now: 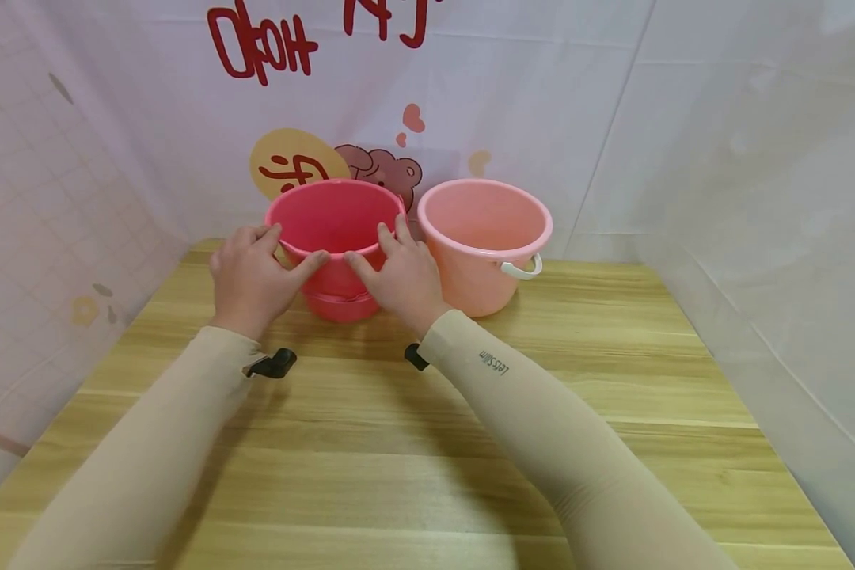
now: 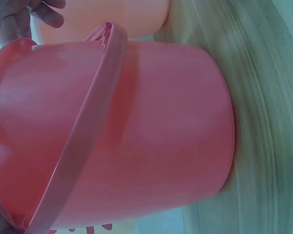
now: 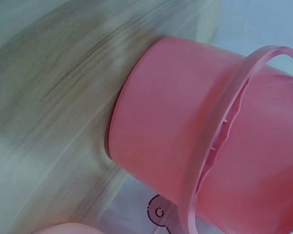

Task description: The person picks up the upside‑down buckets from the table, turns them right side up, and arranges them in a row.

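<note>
A red-pink plastic bucket [image 1: 342, 279] stands upright near the back wall. My left hand [image 1: 245, 277] holds its rim at the left front, the thumb lying along the front edge. On the right front of the same rim, my right hand [image 1: 408, 281] grips, its thumb almost meeting the left one. The bucket's handle [image 2: 88, 126] hangs down across the front wall, also seen as a curved band [image 3: 217, 131] in the right wrist view. The bucket's inside looks bare where it shows. Both wrist views show few or none of the fingers.
A light pink bucket [image 1: 470, 277] with a white handle [image 1: 523, 267] stands close by on the right. Both buckets rest on a wood-grain table [image 1: 370, 475]. Behind them hangs a white printed cloth [image 1: 527, 95], and pale sheets enclose the sides.
</note>
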`<state>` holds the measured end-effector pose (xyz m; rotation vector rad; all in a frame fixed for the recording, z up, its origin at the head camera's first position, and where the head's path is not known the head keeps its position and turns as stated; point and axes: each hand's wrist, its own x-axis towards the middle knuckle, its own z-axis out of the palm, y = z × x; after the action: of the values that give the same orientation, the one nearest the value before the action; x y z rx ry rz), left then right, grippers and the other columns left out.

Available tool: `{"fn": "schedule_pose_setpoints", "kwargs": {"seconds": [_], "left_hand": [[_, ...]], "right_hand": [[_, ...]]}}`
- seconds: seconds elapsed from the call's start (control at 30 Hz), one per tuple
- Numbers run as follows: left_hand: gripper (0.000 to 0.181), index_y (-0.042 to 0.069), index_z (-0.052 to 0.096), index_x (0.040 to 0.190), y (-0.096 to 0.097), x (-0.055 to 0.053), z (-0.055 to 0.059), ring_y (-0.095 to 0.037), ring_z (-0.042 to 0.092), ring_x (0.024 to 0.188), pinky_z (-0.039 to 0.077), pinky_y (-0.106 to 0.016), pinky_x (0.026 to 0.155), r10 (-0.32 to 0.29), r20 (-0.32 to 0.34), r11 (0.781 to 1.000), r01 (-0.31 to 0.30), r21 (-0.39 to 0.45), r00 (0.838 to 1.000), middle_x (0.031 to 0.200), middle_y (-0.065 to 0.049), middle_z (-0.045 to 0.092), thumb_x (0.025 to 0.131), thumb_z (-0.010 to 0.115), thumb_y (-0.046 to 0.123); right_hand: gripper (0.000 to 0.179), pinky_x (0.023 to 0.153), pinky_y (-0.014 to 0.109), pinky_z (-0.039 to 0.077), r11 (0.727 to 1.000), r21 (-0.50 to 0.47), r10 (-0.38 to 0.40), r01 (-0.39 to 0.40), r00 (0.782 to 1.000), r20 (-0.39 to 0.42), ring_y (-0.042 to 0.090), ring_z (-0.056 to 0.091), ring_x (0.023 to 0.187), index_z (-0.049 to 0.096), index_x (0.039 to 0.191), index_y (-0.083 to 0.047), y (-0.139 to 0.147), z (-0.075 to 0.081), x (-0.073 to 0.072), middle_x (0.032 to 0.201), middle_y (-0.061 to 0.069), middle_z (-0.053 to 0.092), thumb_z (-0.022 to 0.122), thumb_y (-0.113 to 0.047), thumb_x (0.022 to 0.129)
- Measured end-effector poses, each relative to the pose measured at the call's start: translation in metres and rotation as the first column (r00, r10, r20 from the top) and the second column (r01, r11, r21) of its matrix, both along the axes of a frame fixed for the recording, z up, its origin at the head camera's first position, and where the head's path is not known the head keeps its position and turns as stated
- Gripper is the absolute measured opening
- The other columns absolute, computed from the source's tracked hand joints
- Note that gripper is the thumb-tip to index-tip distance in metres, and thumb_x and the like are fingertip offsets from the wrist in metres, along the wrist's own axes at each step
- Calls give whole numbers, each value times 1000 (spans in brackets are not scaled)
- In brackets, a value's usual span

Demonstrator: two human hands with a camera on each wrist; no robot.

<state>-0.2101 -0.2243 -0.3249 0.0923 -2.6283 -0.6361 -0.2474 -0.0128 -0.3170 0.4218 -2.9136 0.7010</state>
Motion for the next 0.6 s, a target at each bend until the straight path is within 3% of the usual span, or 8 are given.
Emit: {"fn": "schedule_pose_setpoints", "kwargs": {"seconds": [0.33, 0.6], "left_hand": [[98, 7, 49, 157, 4, -4, 1, -45, 49, 137, 30, -72, 111, 15, 12, 1000, -15, -2, 1000, 153, -24, 53, 91, 54, 80], [99, 8, 49, 157, 7, -9, -1, -45, 50, 137, 31, -71, 111, 25, 3, 1000, -25, 4, 1000, 152, -23, 54, 91, 52, 81]], "right_hand": [[87, 111, 45, 53, 1000, -23, 9, -7, 997, 77, 30, 43, 154, 28, 168, -22, 0, 5, -7, 179, 3, 8, 54, -69, 99], [87, 114, 45, 50, 999, -37, 5, -1, 993, 117, 29, 37, 158, 26, 169, -23, 1, 7, -13, 180, 0, 4, 54, -68, 100]]}}
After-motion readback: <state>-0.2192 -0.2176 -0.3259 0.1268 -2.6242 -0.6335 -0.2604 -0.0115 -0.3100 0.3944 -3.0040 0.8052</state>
